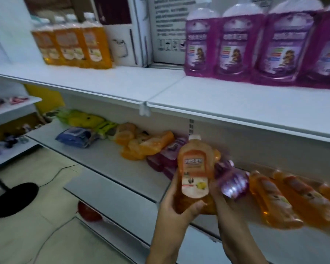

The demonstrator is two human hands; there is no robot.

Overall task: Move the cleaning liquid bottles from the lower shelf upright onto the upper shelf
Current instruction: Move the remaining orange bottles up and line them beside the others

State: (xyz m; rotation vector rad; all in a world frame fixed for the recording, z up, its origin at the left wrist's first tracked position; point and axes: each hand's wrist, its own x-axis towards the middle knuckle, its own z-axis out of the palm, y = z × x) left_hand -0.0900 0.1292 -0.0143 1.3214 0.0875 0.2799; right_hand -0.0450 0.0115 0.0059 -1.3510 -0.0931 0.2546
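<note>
I hold an orange cleaning liquid bottle [195,174] upright in front of the lower shelf [107,162], white cap up and label toward me. My left hand [176,210] grips its lower left side with the thumb across the front. My right hand [220,199] presses its right side and is partly hidden behind it. More orange bottles [271,199] and a purple bottle [233,181] lie on their sides on the lower shelf to the right. On the upper shelf [160,92], several orange bottles [72,44] stand upright at the left and several purple bottles [255,46] at the right.
Orange and purple refill pouches [152,147], a blue pack [74,136] and yellow-green packs [84,119] lie further left on the lower shelf. White boxes [133,31] stand at the back of the upper shelf between the bottle groups. A black round base [15,199] sits on the floor.
</note>
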